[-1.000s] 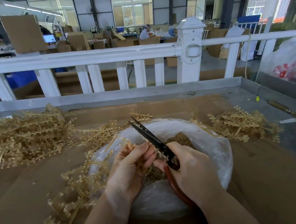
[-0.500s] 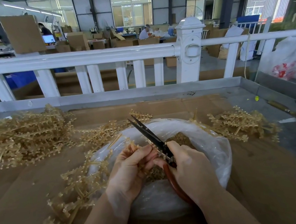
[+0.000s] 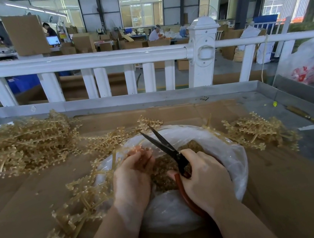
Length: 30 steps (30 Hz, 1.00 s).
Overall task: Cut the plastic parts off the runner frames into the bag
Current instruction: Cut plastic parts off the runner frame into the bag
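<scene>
Both bare forearms reach forward side by side. The left hand is curled, its blurred fingertips pinching a thin tan plastic runner frame. The right hand grips black-bladed, red-handled scissors, blades parted

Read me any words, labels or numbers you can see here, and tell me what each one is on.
No text here can be read.
White bag at the right: red printing, too blurred to read.
Monitor in the background: lit, too small to read.
Scissors, clear bag, cardboard: no markings visible.
</scene>
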Tool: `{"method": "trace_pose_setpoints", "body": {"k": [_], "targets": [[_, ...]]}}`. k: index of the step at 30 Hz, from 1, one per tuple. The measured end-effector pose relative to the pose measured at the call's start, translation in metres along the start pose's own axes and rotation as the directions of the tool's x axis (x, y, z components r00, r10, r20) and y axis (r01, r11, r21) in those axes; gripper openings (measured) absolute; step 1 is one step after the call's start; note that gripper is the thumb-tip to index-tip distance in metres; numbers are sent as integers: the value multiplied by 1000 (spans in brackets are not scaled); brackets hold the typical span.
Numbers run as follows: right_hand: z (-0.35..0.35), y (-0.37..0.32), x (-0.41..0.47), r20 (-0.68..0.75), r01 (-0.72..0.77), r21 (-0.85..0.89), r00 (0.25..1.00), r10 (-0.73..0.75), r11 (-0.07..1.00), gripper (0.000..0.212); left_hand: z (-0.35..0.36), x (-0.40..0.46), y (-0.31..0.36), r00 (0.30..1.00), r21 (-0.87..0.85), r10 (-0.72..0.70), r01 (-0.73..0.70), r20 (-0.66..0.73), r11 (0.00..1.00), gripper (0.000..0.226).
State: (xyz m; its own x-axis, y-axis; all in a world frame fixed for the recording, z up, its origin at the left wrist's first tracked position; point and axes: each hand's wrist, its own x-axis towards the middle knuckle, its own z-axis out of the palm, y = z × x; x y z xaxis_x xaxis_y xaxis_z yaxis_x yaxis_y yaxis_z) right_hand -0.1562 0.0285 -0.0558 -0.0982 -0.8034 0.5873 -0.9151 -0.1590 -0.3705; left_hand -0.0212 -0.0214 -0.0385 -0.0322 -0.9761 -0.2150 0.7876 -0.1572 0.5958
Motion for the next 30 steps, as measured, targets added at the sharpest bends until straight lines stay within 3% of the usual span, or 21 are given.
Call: {"method": "trace_pose_setpoints", "body": {"k": [5,12,22,30], "targets": [[-1,-1,-1,5,17,5,1000,-17,1000,52,4,-1,-6,997,110,65,-61,-32,992,17],[-6,-6,-2,51,76,-35,996,-75,996,70,3,-3,-4,1000,157,28,-29,10,987,22],[-4,-2,-2,-71,-20,50,997,23,999,54,0,-5,-5,986,132,160,-165,47,977,21],[-4,0,-2,-58,17,91,998,-12,996,42,-3,-5,-6,941,236,328,-339,88,911,24]]}}
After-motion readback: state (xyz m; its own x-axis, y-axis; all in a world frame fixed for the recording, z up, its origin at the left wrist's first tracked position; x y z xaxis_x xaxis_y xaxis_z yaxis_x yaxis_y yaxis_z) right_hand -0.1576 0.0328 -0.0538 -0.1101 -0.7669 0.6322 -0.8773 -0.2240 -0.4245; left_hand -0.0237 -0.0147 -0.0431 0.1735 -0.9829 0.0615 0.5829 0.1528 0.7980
